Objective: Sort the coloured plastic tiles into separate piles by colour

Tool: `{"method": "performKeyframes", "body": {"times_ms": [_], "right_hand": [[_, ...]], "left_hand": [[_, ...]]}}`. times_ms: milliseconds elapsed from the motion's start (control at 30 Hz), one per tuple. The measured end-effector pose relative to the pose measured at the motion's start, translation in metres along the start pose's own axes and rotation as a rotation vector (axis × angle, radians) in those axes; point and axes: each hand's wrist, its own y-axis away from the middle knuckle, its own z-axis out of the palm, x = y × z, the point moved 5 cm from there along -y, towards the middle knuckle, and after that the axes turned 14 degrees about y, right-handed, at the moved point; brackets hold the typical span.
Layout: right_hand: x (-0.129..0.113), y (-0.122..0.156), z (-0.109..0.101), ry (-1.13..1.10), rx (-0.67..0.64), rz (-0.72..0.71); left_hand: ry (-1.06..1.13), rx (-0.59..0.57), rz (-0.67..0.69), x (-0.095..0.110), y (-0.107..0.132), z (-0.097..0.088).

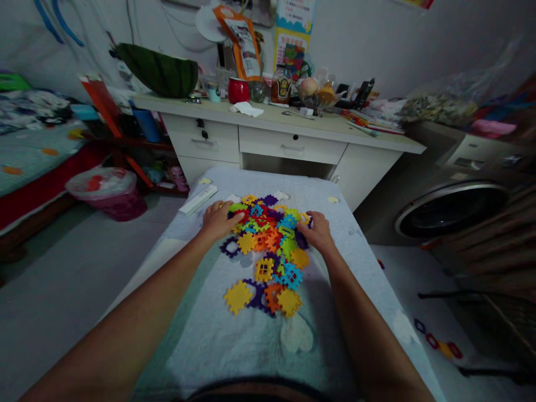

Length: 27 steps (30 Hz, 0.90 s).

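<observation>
A heap of colourful plastic interlocking tiles (pixel 268 226) lies on the cloth-covered table (pixel 201 335). The tiles are toothed squares in yellow, purple, orange, red, green and blue, some with cut-out windows. At the heap's left edge rests my left hand (pixel 221 220), thumb stretched over the tiles and fingers apart. My right hand (pixel 317 230) touches the right edge, its thumb and fingers apart beside a dark purple tile (pixel 301 239). Closer to me, a yellow tile (pixel 238 297) and another yellow tile (pixel 289 302) lie with purple and orange ones between them.
A long white box (pixel 199 200) lies left of the heap. Behind stands a white desk (pixel 268 124) bearing a cut watermelon (pixel 161 70), a red pot and jars. A pink bin (pixel 121 198) is at left, a washing machine (pixel 439 184) at right. Linked tiles (pixel 439 345) lie on the floor.
</observation>
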Motion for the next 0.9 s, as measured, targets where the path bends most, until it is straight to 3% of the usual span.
{"method": "performKeyframes", "body": {"times_ms": [133, 333, 467, 633, 767, 900], "right_hand": [[-0.003, -0.004, 0.014, -0.015, -0.008, 0.026], [-0.012, -0.012, 0.033, -0.181, -0.106, 0.064], [-0.022, -0.016, 0.045, -0.369, -0.265, 0.096], [-0.044, -0.011, 0.05, -0.501, -0.396, 0.099], [-0.06, -0.005, 0.047, -0.576, -0.483, 0.085], [-0.071, 0.0, 0.044, -0.701, -0.581, 0.021]], "left_hand": [[0.012, -0.204, -0.009, -0.011, 0.001, 0.015], [0.127, -0.376, 0.21, 0.015, 0.037, 0.03], [0.1, -0.339, 0.236, 0.026, 0.058, 0.038], [0.178, -0.244, 0.212, 0.032, 0.065, 0.041], [0.301, -0.179, 0.195, 0.033, 0.064, 0.043], [0.559, -0.176, 0.27, 0.04, 0.065, 0.045]]}}
